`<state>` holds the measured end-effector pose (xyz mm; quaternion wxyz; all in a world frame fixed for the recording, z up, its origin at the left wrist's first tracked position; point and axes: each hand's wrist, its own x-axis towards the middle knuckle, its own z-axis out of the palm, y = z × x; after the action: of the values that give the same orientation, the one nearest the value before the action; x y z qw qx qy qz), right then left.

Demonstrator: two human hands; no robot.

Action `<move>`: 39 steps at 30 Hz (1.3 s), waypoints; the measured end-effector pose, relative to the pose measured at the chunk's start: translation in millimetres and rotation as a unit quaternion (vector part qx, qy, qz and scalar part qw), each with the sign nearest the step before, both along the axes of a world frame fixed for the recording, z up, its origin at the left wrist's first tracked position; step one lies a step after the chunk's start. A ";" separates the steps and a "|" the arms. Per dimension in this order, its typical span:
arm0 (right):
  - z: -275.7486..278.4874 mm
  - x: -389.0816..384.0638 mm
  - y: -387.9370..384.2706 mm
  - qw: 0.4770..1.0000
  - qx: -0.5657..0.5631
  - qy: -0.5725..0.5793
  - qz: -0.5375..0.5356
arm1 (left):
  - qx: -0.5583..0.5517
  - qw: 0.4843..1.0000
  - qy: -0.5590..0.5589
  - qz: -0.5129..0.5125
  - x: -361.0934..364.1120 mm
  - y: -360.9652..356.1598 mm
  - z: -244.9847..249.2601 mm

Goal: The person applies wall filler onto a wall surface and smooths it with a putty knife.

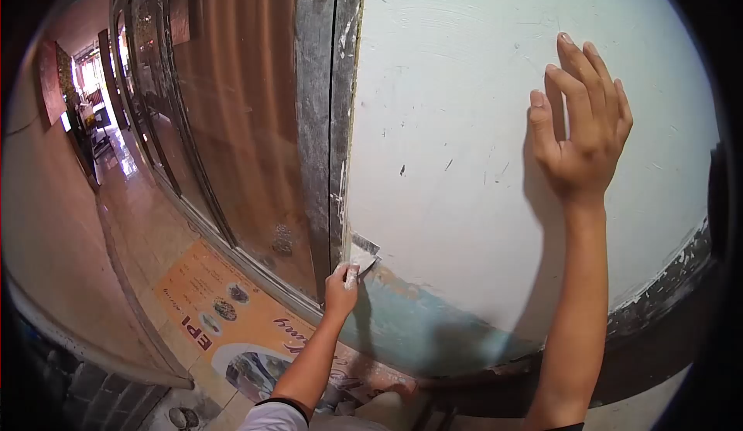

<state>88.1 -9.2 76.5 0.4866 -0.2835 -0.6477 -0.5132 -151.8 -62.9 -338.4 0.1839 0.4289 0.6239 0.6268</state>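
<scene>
My left hand (340, 292) is closed round the handle of a putty knife (362, 253). Its whitish blade lies at the lower left edge of the white wall (457, 114), beside the dark frame. Higher up on the right, my right hand (588, 133) has its fingers spread and bent, holding nothing. Its fingertips appear to rest on the wall, though the exact contact is hard to make out. Below the white surface runs a strip of bare turquoise paint (433, 323), with a tan patch near the knife.
A worn dark frame (317, 114) borders the wall, with glass panels (240, 121) and a brown curtain behind them. An orange printed banner (232, 299) lies on the tiled floor (143, 222). Grey blocks (101, 400) are stacked at lower left.
</scene>
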 end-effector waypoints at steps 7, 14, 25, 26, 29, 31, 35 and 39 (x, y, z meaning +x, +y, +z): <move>0.0 1.0 1.6 1.000 0.004 -0.004 0.003 | 0.002 1.000 0.015 -0.002 -1.6 -6.3 19.0; 0.5 0.7 1.5 1.000 0.010 -0.002 0.004 | 0.027 0.998 0.051 0.017 1.6 3.5 26.3; 0.2 0.6 1.5 1.000 0.002 -0.003 -0.004 | -0.004 1.000 0.027 -0.001 3.9 -0.9 33.7; 0.4 2.2 2.8 1.000 0.006 -0.005 -0.006 | 0.015 0.999 0.034 0.003 6.7 0.9 40.2; 0.5 1.7 2.8 1.000 0.007 -0.005 -0.008 | 0.036 0.998 0.045 0.000 5.0 3.6 30.5; -0.1 0.0 1.7 1.000 0.005 -0.002 -0.003 | 0.009 0.999 0.049 0.010 3.5 0.7 17.3; -0.5 0.2 1.7 1.000 0.006 -0.004 -0.007 | -0.014 1.000 0.003 0.003 2.4 -7.6 -24.4; 0.1 -0.5 -0.3 1.000 -0.006 0.000 -0.011 | -0.035 0.999 0.001 -0.008 10.8 -8.4 -0.1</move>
<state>87.5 -9.6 76.6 0.4795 -0.2932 -0.6476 -0.5145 -141.0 -71.3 -338.5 0.2027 0.4278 0.6423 0.6028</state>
